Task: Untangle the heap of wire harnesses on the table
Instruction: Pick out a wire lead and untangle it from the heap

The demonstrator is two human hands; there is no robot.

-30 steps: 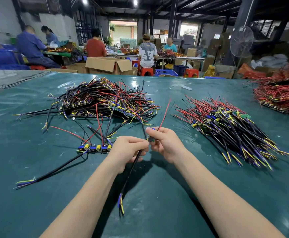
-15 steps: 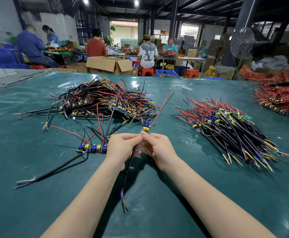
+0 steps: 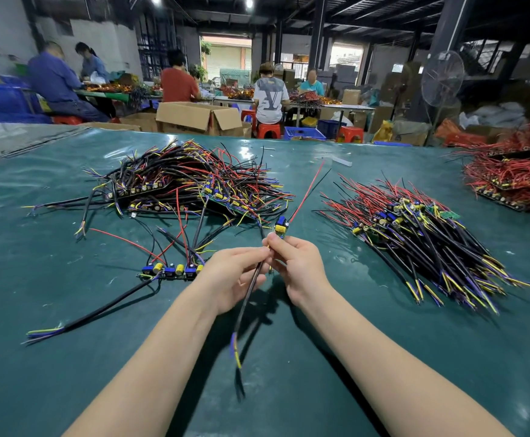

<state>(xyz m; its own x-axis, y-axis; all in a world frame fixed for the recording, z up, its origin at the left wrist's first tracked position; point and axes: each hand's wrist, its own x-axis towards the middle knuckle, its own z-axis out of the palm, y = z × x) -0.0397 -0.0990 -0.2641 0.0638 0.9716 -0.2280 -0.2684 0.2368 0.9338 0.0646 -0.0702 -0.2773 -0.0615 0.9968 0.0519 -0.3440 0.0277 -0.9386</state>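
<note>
both hands are closed in on one loose harness [image 3: 280, 226], a tiny board with blue and yellow parts. it's held up off the dark green table cover [image 3: 68, 373], dead centre. the left hand [image 3: 229, 275] pinches the top of its thick black sheathed cable [image 3: 248, 304]. the right hand [image 3: 298, 266] pinches just under the board, fingers curled, and the fingertips of the two hands meet. the cable droops toward me, and the thin red and black leads [image 3: 307, 190] poke up and away.

my guess: it weighs next to nothing, the cable is springy-stiff, and the thin leads are floppy and will snag on anything. the joints at the board look like the weak spot, so i'd grip the cable close to the board and never yank the leads. the tangled heap of black, red and yellow harnesses [image 3: 188, 181] sits behind on the left. the combed-out pile [image 3: 415, 241] is on the right, and a strip of three boards [image 3: 172, 272] lies just beside the left hand.
</note>
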